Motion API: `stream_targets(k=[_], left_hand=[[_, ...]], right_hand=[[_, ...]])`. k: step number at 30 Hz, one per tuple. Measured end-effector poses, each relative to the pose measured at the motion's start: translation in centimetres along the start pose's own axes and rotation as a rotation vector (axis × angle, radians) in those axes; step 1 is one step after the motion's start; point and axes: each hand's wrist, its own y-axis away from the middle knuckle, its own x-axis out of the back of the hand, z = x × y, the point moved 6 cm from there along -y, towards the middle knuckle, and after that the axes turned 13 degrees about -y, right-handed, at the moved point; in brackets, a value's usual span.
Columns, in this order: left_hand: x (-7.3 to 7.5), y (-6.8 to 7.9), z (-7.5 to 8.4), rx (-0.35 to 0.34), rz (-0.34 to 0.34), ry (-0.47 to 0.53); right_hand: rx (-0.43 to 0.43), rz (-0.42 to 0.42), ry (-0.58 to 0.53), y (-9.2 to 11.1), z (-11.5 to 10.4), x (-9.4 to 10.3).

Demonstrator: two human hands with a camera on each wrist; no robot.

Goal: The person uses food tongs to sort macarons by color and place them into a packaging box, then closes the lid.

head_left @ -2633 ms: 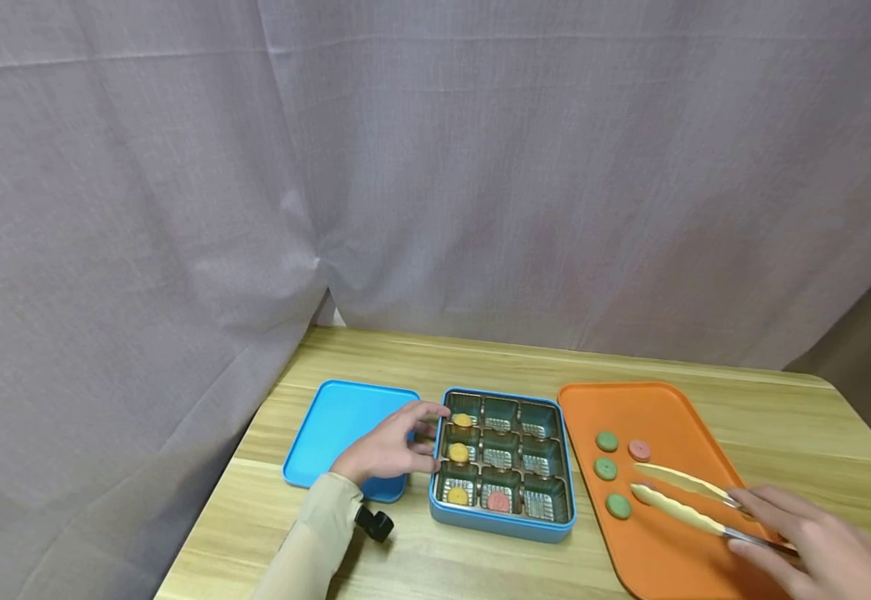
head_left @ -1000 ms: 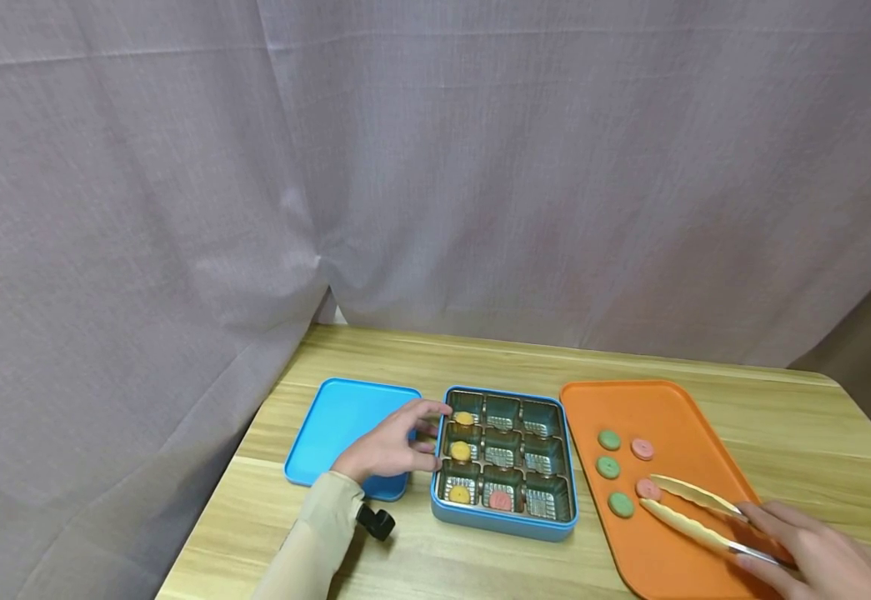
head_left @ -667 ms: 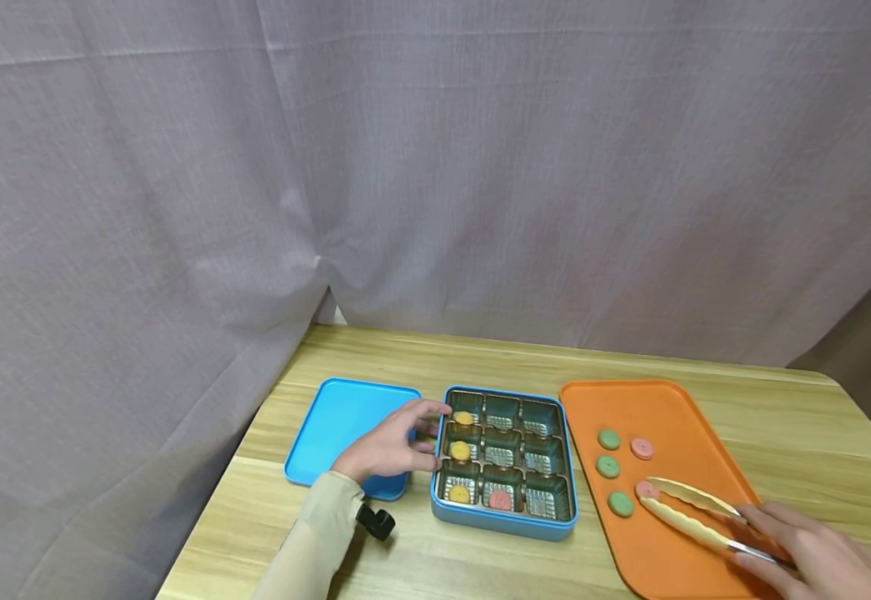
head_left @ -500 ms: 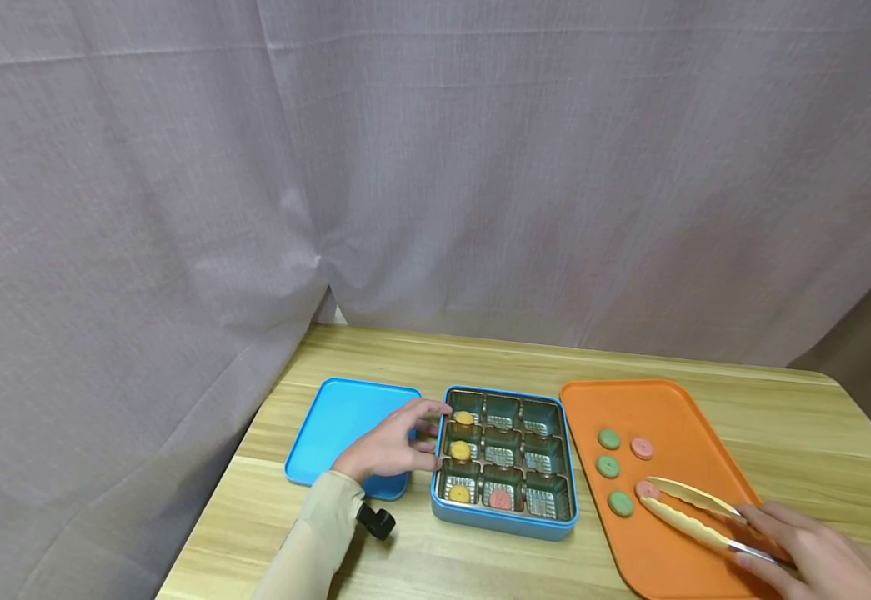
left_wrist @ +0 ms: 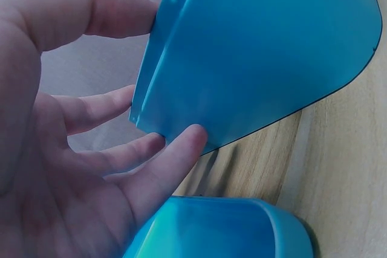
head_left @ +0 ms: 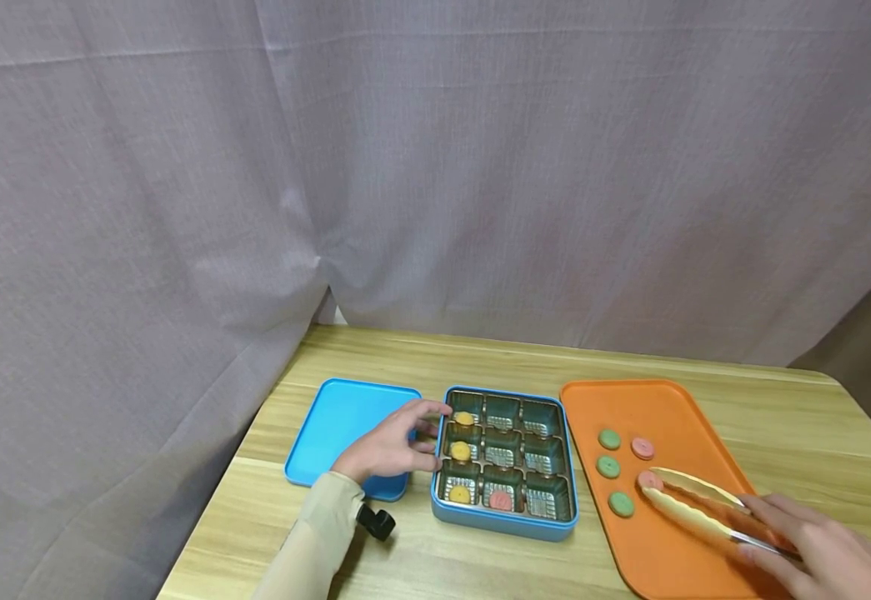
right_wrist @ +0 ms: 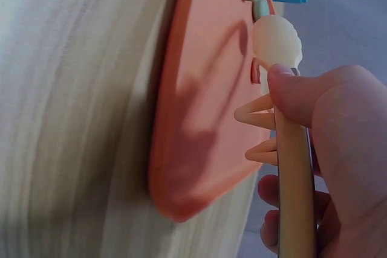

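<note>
My right hand grips tongs with cream scalloped tips over the orange tray. At the tips sits a small round pink macaron. Another pink macaron and three green ones, such as the green macaron, lie on the tray. My left hand rests its spread fingertips against the left side of a blue box. Inside, a nine-cell liner holds three yellow macarons, one being the yellow macaron, down its left column, and a pink macaron in the near middle cell.
A blue lid lies left of the box, partly under my left hand. The wooden table bears everything, and a grey curtain hangs behind it. The tray stands close to the box's right side.
The tongs first drew back a little, then their tips closed in on the nearer pink macaron. Macaron and tongs have now shifted slightly up in the view. The left hand stays put.
</note>
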Motion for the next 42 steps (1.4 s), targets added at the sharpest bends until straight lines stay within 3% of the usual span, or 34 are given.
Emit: stream_targets(k=[11,17,25,35,42], left_hand=[[0.1,0.0,-0.2,-0.003,0.000,0.009],[0.1,0.1,-0.3,-0.001,0.004,0.004],[0.0,0.1,-0.3,0.007,-0.002,0.000],[0.0,0.1,-0.2,0.005,0.003,0.000],[-0.1,-0.1,-0.2,0.000,0.002,0.002]], right_hand=[[0.004,0.027,0.038,-0.4,-0.7,1.1],[0.074,0.136,0.028,-0.4,-1.9,1.7],[0.184,0.206,0.002,-1.6,-4.8,2.4],[0.296,0.228,-0.020,-3.9,-8.5,2.9],[0.447,0.279,-0.033,-5.3,-11.6,2.9]])
